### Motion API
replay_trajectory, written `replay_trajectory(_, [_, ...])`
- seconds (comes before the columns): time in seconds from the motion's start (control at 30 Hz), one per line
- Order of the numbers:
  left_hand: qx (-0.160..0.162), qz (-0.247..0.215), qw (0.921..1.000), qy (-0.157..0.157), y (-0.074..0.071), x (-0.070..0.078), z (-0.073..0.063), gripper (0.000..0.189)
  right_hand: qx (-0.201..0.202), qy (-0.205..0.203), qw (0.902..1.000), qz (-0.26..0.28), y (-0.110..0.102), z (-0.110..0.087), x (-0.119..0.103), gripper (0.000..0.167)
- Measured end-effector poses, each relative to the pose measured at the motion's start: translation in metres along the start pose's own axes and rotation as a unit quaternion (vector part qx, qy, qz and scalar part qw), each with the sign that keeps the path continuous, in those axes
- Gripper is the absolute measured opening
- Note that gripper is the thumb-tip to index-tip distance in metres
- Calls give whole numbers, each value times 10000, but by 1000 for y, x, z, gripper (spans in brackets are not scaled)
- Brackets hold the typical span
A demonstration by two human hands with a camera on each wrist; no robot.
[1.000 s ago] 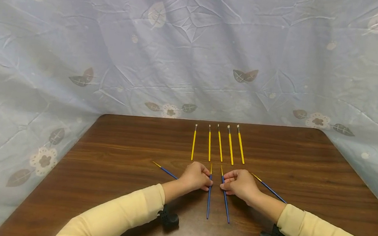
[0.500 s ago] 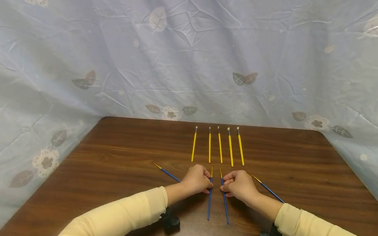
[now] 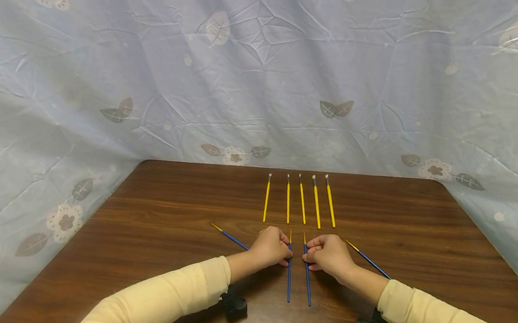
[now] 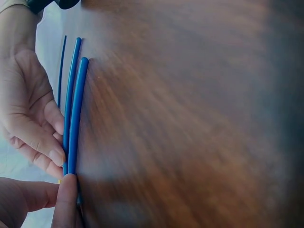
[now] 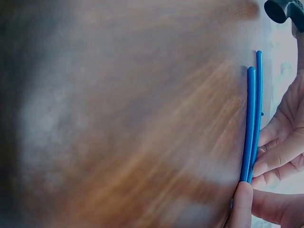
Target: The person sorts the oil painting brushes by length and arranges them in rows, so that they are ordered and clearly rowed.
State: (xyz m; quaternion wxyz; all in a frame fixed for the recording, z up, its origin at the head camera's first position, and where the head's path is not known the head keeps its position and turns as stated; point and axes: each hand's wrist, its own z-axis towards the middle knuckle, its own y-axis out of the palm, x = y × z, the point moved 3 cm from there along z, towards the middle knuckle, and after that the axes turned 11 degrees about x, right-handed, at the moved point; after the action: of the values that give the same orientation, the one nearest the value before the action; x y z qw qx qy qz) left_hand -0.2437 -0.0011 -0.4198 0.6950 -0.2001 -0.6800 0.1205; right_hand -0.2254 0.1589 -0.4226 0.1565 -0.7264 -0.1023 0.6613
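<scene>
In the head view, my left hand (image 3: 270,247) pinches a thin blue-handled paintbrush (image 3: 289,281) with a yellow tip end pointing away from me. Just across a narrow gap, my right hand (image 3: 331,255) pinches a second blue paintbrush (image 3: 308,286) the same way. The two brushes lie almost parallel at the table's middle, handle ends toward me. In the left wrist view, left thumb and finger grip one blue handle (image 4: 79,104) near its front part. The right wrist view has right fingertips on the other blue handle (image 5: 249,118).
Several yellow paintbrushes (image 3: 315,206) lie in a row farther back, bristles away from me. One blue paintbrush (image 3: 232,239) slants beyond my left wrist, partly hidden, and another blue paintbrush (image 3: 371,262) slants beside my right. A patterned curtain (image 3: 267,79) borders the wooden table (image 3: 167,189).
The handle ends of the two held brushes have swung closer together, so they stand more nearly parallel. Both hands stay almost in place; the head view has tilted slightly.
</scene>
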Motion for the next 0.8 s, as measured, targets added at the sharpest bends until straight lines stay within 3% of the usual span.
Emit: replay_trajectory(0.8, [-101, -53, 9999, -81, -4, 0, 2, 24, -282, 257, 9992, 85, -5, 1, -2, 29])
